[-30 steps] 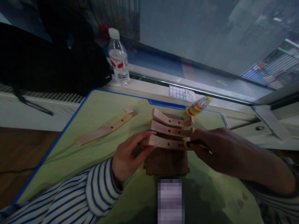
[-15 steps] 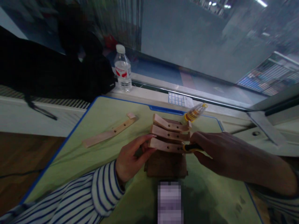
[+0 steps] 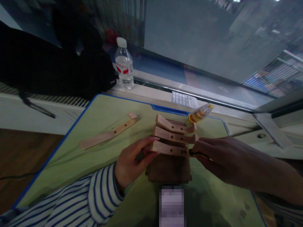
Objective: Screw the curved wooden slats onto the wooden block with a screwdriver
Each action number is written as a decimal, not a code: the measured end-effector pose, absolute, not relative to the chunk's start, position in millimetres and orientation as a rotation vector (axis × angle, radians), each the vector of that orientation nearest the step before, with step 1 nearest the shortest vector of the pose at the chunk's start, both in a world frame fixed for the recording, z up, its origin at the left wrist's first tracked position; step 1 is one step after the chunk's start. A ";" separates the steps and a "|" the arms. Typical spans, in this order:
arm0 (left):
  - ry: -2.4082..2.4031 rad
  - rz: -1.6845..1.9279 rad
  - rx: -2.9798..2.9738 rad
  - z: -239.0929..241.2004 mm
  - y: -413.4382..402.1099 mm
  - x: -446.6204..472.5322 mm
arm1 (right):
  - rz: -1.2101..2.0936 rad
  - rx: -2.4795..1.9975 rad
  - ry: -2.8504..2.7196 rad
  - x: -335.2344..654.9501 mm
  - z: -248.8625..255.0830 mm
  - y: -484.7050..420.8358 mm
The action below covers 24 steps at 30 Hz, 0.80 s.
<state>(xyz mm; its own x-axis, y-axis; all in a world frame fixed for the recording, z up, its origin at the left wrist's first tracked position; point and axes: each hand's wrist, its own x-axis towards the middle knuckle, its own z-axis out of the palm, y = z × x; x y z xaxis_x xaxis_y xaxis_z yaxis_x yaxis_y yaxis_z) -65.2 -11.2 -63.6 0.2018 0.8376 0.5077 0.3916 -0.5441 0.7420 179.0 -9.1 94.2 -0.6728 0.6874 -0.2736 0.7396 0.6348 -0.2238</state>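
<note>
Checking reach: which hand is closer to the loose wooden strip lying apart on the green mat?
Left. The left hand sits just right of the loose wooden strip, gripping the slat stack; the right hand, holding a screwdriver, is across the stack, farther right.

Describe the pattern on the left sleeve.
Dark blue and white stripes, clearest on the sleeve in the head view.

Head-worn camera, the only view: it looks forward and steeply down across a green mat (image 3: 71, 160), close enough that the left hand (image 3: 132, 160) and right hand (image 3: 220, 157) fill mid-frame. The sill (image 3: 151, 91) and window (image 3: 201, 41) close off the far top edge.
</note>
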 end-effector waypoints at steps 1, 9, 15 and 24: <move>1.141 1.306 2.033 -63.9 -11.2 -65.3 | -0.484 1.198 2.686 178.8 94.0 -9.4; 1.138 1.323 2.052 -63.8 -11.7 -64.7 | -0.512 1.330 2.602 179.5 90.1 -9.3; 1.111 1.295 2.046 -64.3 -12.9 -66.4 | -0.513 1.429 2.508 179.8 83.8 -11.3; 1.141 1.293 2.043 -62.9 -11.9 -65.6 | -0.481 1.520 2.519 179.4 82.9 -12.6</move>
<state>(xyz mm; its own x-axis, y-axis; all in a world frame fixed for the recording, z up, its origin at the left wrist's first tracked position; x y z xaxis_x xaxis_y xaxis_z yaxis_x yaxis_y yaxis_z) -65.6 -11.9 -62.9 0.2124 0.8356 0.5066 0.3990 -0.5474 0.7356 179.4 -12.6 82.9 -0.4703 0.8304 -0.2988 0.8820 0.4314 -0.1894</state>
